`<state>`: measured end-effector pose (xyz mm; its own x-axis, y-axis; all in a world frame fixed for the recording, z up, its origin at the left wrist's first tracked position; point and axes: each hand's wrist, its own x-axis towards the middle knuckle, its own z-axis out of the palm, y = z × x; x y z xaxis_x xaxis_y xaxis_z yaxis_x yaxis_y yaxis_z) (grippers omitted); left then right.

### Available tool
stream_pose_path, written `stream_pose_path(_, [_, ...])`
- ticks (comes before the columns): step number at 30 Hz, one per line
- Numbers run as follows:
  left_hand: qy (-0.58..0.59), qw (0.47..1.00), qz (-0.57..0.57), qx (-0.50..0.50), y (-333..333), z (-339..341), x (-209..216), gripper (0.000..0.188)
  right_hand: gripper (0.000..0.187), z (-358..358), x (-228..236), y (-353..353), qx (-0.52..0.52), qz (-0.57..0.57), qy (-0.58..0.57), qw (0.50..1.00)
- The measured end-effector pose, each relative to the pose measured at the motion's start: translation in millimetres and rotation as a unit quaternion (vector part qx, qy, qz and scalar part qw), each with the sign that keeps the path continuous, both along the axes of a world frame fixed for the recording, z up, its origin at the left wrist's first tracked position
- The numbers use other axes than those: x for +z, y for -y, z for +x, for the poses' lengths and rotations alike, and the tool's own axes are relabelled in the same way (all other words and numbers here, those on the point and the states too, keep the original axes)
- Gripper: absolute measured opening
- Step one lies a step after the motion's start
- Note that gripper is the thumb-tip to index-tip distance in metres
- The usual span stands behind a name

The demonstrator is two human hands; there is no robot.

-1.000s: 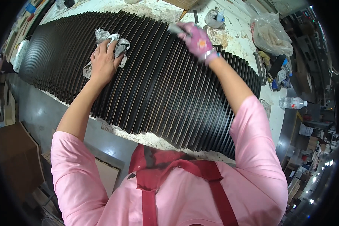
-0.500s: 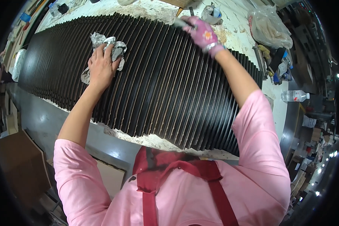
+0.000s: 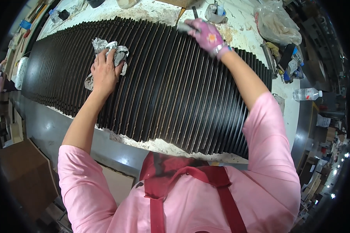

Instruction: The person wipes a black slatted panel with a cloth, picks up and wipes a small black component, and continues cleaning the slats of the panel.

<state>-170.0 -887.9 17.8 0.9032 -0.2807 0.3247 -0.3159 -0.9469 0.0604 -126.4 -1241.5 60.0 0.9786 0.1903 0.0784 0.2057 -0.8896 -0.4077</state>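
Observation:
A long dark panel with many raised parallel ribs [image 3: 163,89] lies across the white work table [image 3: 239,35]. My bare left hand [image 3: 104,73] is closed over a crumpled grey-white rag [image 3: 121,53] and presses it on the ribs at the left. At the panel's far edge, right of the middle, is my right hand [image 3: 208,38], in a pink glove with a flower on it. Its fingers are wrapped round a small pale grey, flat-looking piece [image 3: 185,27], which touches or hovers just over the rib ends. Motion blur hides what kind of thing this is.
Behind the right hand stands a small tub [image 3: 215,14] with things in it. A clear plastic bag [image 3: 278,23], several small tools and a water bottle [image 3: 307,94] are at the right. Brown boxes [image 3: 25,174] stand low at the left.
My right hand has shifted slightly left and toward me along the panel's far edge, still with the pale piece. My left hand stays on the rag.

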Motion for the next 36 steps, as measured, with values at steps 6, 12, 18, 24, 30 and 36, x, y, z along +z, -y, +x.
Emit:
stream_pose_path(6, [0.019, 1.0, 0.004, 0.001, -8.3, -4.2, -2.7, 0.05, 0.034, -46.2, -21.7, -20.2, 0.132, -0.077, 0.095, 0.984])
stream_pose_path(12, [0.03, 1.0, -0.006, 0.001, -8.1, -1.4, -11.9, 0.051, 0.036, -204.1, -34.7, -80.6, 0.298, -0.022, 0.115, 0.947])
stream_pose_path(18, [0.011, 1.0, -0.009, 0.01, -9.3, -2.5, -8.8, 0.052, 0.024, -211.1, -18.0, -70.4, 0.336, 0.296, -0.033, 0.894])
stream_pose_path(24, [0.006, 1.0, 0.007, 0.004, -11.0, 5.9, -9.7, 0.053, 0.04, -132.7, -7.0, -16.6, 0.117, 0.339, -0.032, 0.933])
stream_pose_path(30, [-0.073, 0.997, 0.012, 0.005, -10.5, 6.0, 6.7, 0.055, 0.039, -154.2, -4.2, -5.6, 0.107, 0.449, -0.114, 0.88])
stream_pose_path(36, [-0.033, 0.995, 0.094, -0.026, -8.0, -15.5, 40.2, 0.06, 0.043, -174.8, 3.7, 15.8, 0.042, 0.472, -0.108, 0.874])
